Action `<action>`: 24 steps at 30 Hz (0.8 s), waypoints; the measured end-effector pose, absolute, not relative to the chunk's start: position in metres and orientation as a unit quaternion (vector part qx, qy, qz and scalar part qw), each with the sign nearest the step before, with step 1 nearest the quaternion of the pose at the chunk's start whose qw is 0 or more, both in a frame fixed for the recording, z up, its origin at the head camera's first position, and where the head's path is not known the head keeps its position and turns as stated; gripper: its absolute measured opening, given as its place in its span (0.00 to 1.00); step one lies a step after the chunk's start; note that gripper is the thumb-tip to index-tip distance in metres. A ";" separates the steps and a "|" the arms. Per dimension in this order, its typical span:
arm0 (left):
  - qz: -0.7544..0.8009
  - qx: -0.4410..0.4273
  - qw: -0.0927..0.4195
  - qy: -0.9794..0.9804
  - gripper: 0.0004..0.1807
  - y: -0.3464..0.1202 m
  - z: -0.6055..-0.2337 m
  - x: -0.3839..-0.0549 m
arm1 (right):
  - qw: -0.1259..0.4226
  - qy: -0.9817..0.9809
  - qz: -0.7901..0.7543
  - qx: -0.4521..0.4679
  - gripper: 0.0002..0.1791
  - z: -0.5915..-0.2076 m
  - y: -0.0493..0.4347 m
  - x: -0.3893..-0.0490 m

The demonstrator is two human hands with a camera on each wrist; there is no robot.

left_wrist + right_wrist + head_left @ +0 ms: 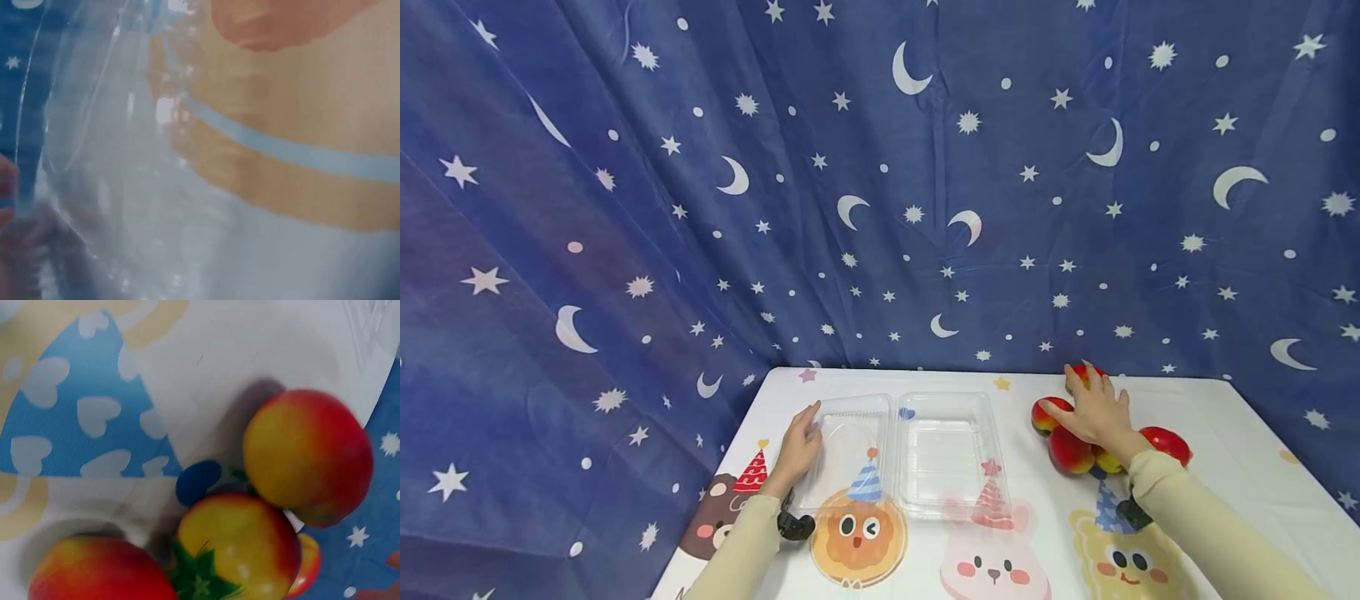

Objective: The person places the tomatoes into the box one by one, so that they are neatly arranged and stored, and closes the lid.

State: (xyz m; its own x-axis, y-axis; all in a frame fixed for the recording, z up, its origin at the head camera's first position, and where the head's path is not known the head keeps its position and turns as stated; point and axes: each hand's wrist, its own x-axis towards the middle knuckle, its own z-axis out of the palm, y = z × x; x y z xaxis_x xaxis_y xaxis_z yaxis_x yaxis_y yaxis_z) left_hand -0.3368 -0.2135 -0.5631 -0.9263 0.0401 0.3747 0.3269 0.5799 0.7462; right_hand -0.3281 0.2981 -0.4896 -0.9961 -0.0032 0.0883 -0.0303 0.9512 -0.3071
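A clear, thin plastic clamshell container [891,454] lies unfolded on the white cartoon-printed tablecloth [1247,467], its two hollow halves side by side and left of all the fruit. The left hand [799,446] is at the outer rim of the left half; whether its fingers pinch the plastic or merely rest there, I cannot tell.

The right hand [1093,408] is over the far end of the fruit group — fingers spread and released, not closed around anything. Beneath it, partly hidden, is a red far fruit [1091,372]; whether they touch is unclear. Nearer lie a round red-and-yellow fruit [306,456], a yellow fruit with a green leafy stem end [231,544] and, to the right, a glossy red fruit [1167,446].

The far fruit sits close to the dark blue star-and-moon curtain [880,225], so a fingertip nudge instead of a firm hold could roll it out of reach. A low wrist could knock the nearer fruits — rounded as they look, they might scatter. The container seems light; an uneven pull by the left hand could skid it or flip its left half over.
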 end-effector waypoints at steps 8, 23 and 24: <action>-0.513 -0.103 0.131 -0.842 0.30 -0.220 -0.570 -0.334 | 0.011 -0.984 0.176 -0.019 0.54 -0.485 0.318 -0.328; -0.592 -0.072 0.059 -0.800 0.29 -0.218 -0.537 -0.316 | -0.034 -0.982 0.184 -0.001 0.47 -0.477 0.377 -0.297; -0.596 -0.071 0.059 -0.798 0.29 -0.219 -0.540 -0.317 | -0.030 -0.983 0.182 0.009 0.45 -0.478 0.380 -0.294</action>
State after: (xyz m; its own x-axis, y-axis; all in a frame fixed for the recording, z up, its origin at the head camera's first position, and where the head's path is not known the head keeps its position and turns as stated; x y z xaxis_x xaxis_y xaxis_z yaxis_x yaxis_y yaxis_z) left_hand -0.3170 -0.2187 -0.5396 -0.9828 0.0432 0.1796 0.1845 0.2805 0.9419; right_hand -0.2943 0.3804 -0.4781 -0.9980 -0.0284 -0.0566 -0.0062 0.9333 -0.3591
